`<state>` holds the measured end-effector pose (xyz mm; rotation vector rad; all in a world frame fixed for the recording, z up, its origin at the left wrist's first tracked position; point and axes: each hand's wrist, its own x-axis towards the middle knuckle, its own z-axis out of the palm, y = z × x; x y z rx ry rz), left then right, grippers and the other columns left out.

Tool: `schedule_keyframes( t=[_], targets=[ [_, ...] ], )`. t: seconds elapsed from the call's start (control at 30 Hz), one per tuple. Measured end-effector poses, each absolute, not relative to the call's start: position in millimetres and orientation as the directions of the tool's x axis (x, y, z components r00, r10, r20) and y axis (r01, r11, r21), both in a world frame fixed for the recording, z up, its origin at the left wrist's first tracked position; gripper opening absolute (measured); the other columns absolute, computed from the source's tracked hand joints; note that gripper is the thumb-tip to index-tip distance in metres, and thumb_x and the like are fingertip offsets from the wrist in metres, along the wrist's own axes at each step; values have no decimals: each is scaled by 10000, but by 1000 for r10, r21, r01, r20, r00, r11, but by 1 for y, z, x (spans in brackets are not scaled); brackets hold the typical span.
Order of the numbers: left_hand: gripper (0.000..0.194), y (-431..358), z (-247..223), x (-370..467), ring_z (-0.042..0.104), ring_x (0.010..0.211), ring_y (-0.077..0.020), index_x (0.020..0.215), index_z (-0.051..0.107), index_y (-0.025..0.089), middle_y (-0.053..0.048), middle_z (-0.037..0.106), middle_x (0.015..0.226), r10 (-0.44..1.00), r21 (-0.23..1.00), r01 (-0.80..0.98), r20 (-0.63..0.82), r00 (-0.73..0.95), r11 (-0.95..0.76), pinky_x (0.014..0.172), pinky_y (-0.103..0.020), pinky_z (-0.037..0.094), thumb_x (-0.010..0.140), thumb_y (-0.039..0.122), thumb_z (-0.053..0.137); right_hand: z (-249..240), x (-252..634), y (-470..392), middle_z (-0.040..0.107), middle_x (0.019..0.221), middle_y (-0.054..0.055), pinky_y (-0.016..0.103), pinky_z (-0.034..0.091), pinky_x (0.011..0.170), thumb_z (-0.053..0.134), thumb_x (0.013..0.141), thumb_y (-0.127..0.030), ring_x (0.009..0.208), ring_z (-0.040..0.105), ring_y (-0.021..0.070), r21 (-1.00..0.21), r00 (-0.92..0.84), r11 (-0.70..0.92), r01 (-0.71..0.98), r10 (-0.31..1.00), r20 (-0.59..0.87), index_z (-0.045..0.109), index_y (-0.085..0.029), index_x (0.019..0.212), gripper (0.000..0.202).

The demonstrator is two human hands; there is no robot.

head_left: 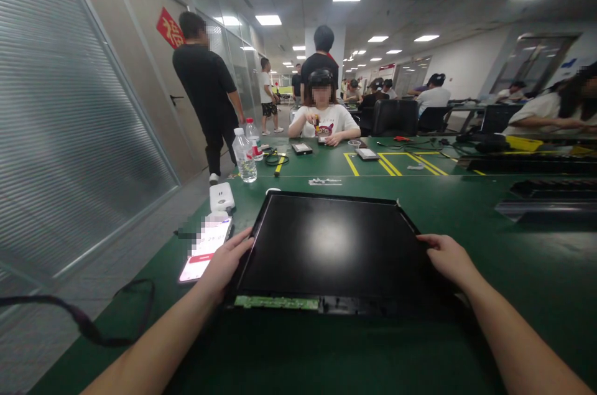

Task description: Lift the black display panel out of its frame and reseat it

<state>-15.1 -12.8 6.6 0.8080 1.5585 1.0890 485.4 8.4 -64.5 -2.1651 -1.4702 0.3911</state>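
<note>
A black flat display panel (326, 246) lies screen up in front of me, slightly raised or resting over the green table (522, 270); which one I cannot tell. Along its near edge shows a green circuit strip (277, 302). My left hand (228, 261) grips the panel's left edge, thumb and fingers at the frame. On the opposite side my right hand (448, 258) holds the right edge, its lower fingers hidden under the panel.
Left of the panel are a lit phone (205, 252), a white device (221, 197) and two bottles (245, 155). Across the table a seated person (324, 118) handles a small drive; more drives (367, 153) lie nearby. Dark metal strips (550, 208) sit at right.
</note>
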Motion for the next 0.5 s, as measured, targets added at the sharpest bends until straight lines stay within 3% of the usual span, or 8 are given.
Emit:
schedule_keyframes(
  t=[0.07, 0.2, 0.37, 0.5],
  targets=[
    [511, -12, 4, -14, 793, 709, -218, 1473, 627, 194, -79, 843, 916, 898, 926, -124, -376, -229, 357, 643, -290, 611, 962, 196, 651, -63, 484, 8, 795, 1088, 101, 307, 543, 845, 541, 737, -88, 989, 740, 245, -542, 373, -297, 786, 927, 33, 821, -190, 1155, 513],
    [513, -5, -7, -18, 802, 758, -207, 1456, 634, 178, -87, 842, 994, 915, 936, -178, -339, -217, 304, 658, -264, 608, 948, 219, 685, -61, 482, 7, 796, 1102, 104, 318, 545, 870, 532, 744, -86, 1006, 738, 249, -546, 360, -285, 788, 932, 34, 818, -180, 1159, 512],
    [633, -3, -16, -20, 807, 747, -235, 1480, 589, 193, -87, 836, 980, 931, 922, -238, -341, -130, 305, 662, -304, 628, 883, 280, 779, -63, 484, 7, 804, 1061, 87, 308, 544, 865, 530, 729, -88, 1006, 744, 244, -542, 366, -290, 789, 930, 34, 822, -193, 1151, 524],
    [805, -7, -13, -18, 788, 633, -252, 1569, 473, 224, -67, 826, 869, 919, 920, -197, -369, -140, 340, 570, -322, 616, 842, 260, 817, -67, 487, 9, 805, 1062, 81, 298, 540, 842, 544, 709, -85, 997, 747, 240, -555, 366, -278, 784, 929, 52, 827, -204, 1131, 522]
  ],
)
